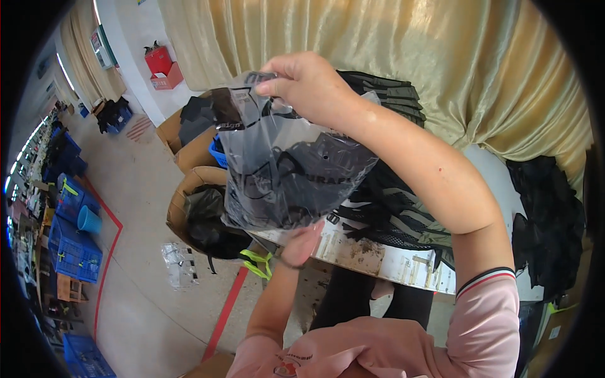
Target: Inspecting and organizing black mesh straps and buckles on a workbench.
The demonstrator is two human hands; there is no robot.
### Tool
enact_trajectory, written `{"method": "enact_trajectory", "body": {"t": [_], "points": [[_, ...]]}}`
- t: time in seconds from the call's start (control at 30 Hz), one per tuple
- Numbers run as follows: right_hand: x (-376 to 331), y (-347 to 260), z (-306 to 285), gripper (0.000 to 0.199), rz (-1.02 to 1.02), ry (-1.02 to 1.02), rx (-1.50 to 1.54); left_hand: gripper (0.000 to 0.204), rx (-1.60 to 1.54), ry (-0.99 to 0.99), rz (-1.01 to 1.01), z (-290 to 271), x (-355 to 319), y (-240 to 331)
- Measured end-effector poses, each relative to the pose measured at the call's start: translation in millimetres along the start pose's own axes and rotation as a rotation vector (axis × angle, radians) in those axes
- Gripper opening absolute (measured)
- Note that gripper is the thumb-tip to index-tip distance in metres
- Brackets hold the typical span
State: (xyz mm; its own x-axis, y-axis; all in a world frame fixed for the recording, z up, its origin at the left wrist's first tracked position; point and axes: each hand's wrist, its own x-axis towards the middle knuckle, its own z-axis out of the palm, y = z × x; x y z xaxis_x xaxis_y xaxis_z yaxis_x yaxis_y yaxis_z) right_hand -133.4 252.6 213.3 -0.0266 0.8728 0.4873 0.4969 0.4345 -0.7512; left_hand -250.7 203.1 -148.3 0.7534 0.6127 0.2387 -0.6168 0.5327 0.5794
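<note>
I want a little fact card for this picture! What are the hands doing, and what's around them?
Right hand: pinching the clear plastic bag near its top
Left hand: by the bag's bottom, blurry, grip unclear
Table: white, with black-and-gray goods
Floor: red lines
Behind table: gold curtain

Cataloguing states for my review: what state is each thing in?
Clear plastic bag: held up, creased; whether sealed, cannot tell.
Right hand: pinching the bag's top.
Left hand: at the bag's lower edge, blurred.
Nearer cardboard box: open, dark contents showing.
Black-and-grey pieces: piled on the table.
Gold curtain: hanging in folds.
Clear packet: lying on the floor.
</note>
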Motion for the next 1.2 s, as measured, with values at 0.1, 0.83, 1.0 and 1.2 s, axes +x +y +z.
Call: {"method": "enact_trajectory", "body": {"t": [0.1,0.83,1.0,1.2], "points": [[10.0,32.0,3.5,0.014,0.150,0.000,0.145,0.034,-0.338,-0.153,0.238,-22.7,-27.7,43.2],[-135.6,234.0,106.0,0.026,0.779,0.023,0.087,0.068,1.578,0.825,-0.305,-92.0,73.0,247.9],[-185.2,252.3,63.3,0.034,0.442,0.071,-0.290,0.081,2.085,0.520,-0.112,-50.4,61.1,170.1],[-216.2,261.1,44.9,0.070,0.509,-0.338,-0.680,0.088,2.322,0.303,-0.224,-11.5,48.4,111.4]]}}
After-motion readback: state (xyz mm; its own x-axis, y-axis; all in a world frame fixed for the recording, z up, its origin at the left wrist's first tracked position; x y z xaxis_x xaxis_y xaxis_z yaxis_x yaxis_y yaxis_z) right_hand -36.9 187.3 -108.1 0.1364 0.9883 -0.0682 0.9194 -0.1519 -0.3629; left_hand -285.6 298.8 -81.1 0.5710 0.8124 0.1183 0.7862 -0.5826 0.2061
